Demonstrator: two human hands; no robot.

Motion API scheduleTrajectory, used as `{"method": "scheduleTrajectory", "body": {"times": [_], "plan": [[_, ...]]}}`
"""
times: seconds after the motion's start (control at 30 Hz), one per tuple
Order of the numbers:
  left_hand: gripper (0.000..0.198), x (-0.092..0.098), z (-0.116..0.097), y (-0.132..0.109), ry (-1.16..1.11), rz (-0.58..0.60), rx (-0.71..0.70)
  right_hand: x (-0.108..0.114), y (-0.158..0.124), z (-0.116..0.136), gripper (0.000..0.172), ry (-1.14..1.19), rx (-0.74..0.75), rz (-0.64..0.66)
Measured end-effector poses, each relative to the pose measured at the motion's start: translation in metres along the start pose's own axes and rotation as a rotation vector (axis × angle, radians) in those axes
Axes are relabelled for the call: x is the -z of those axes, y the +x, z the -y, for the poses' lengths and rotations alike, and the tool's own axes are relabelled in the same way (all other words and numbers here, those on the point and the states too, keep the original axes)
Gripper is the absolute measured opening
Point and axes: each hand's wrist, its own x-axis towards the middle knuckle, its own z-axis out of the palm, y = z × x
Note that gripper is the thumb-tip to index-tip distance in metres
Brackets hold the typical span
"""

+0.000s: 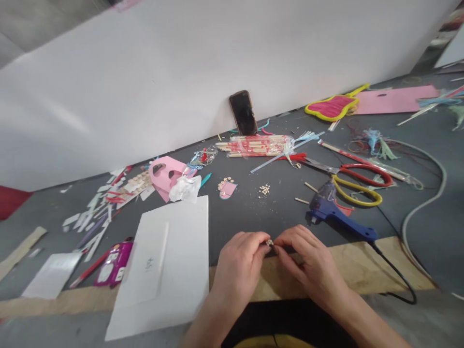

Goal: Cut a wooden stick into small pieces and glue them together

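Observation:
Near the table's front edge, my left hand and my right hand meet fingertip to fingertip. Between thumb and forefinger the left pinches a tiny cluster of pale round pieces; what it is exactly is too small to tell. The right fingers are closed at its other side, hiding whatever they grip. Beyond the hands lies a small pile of pale round bits. To its left is a small pink heart-like piece with similar bits along its top. A blue glue gun rests right of my right hand.
White board lies to the left, beside a purple packet. Large scissors lie beyond the glue gun, whose black cable curls rightward. Bundled sticks lie before a phone leaning on the white wall. White scraps litter the far left.

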Motion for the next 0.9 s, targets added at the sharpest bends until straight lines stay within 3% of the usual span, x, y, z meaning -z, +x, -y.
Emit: {"method": "scheduleTrajectory", "body": {"times": [0.9], "plan": [[0.017, -0.0039, -0.003, 0.0017, -0.097, 0.0, 0.107, -0.0003, -0.0014, -0.0008, 0.012, 0.027, -0.058, 0.0]]}}
